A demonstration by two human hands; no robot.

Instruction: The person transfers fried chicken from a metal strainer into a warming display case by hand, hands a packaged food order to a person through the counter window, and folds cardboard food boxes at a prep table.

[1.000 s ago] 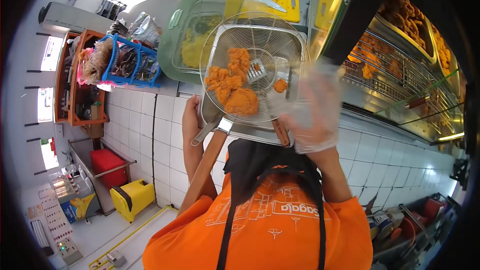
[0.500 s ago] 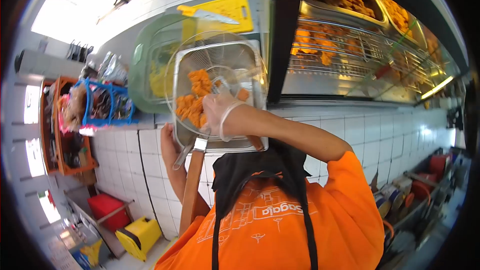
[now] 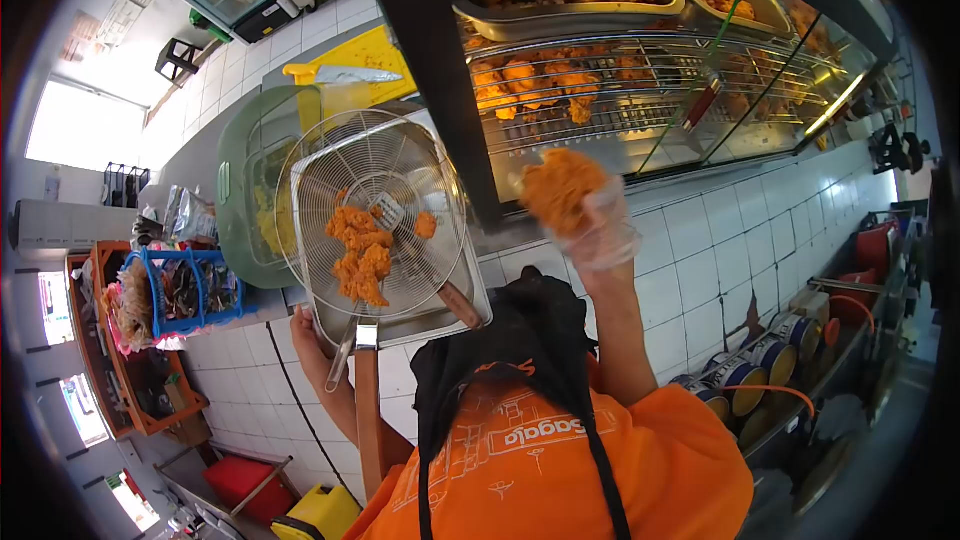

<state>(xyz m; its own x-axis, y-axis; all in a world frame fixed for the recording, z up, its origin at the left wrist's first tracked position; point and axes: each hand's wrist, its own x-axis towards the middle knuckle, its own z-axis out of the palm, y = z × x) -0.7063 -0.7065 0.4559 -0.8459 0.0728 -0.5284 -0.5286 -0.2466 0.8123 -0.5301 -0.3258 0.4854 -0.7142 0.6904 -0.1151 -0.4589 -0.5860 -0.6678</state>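
In my right hand (image 3: 605, 230), which wears a clear plastic glove, is a large piece of fried chicken (image 3: 563, 190), held up in front of the display cabinet. My left hand (image 3: 306, 328) is at the lower left edge of a metal tray (image 3: 478, 285); its fingers are mostly hidden by the tray. A round wire strainer (image 3: 400, 155) with a wooden handle lies over the tray. Orange fried pieces (image 3: 362, 255) and a small bit (image 3: 426, 225) rest on its mesh. Another wooden handle (image 3: 460, 306) crosses the tray's lower right.
A glass cabinet with chicken on wire racks (image 3: 540, 80) and in metal pans (image 3: 570, 12) stands at upper right. Left of the strainer is a green-lidded tub (image 3: 236, 185). A knife (image 3: 350, 74) lies on a yellow board (image 3: 375, 52). A blue basket (image 3: 195, 290) stands left.
My right hand has taken a chicken piece from the strainer and moved right, toward the cabinet. The view has turned toward the cabinet. My left hand stays beside the tray.
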